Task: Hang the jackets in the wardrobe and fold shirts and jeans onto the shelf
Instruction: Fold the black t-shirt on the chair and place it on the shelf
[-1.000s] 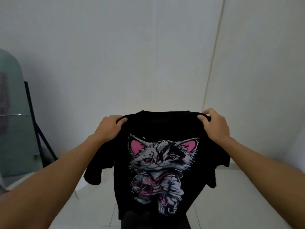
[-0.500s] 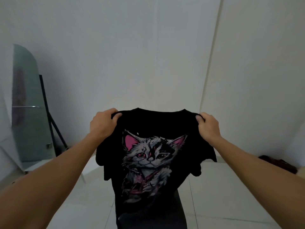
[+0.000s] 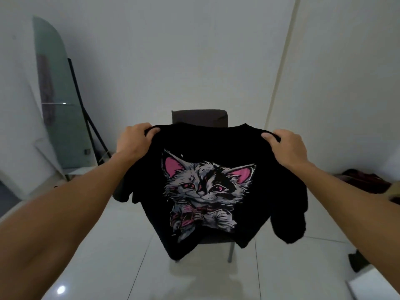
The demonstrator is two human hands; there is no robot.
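Black shirt (cat print facing the camera) hangs spread, tilted.

Two bare forearms, no sleeves in view; left hand, right hand ungloved

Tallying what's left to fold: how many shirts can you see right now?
1 for certain: the black cat-print shirt, held up by its shoulders in the left hand and right hand. The dark red heap on the floor at right may hide more.
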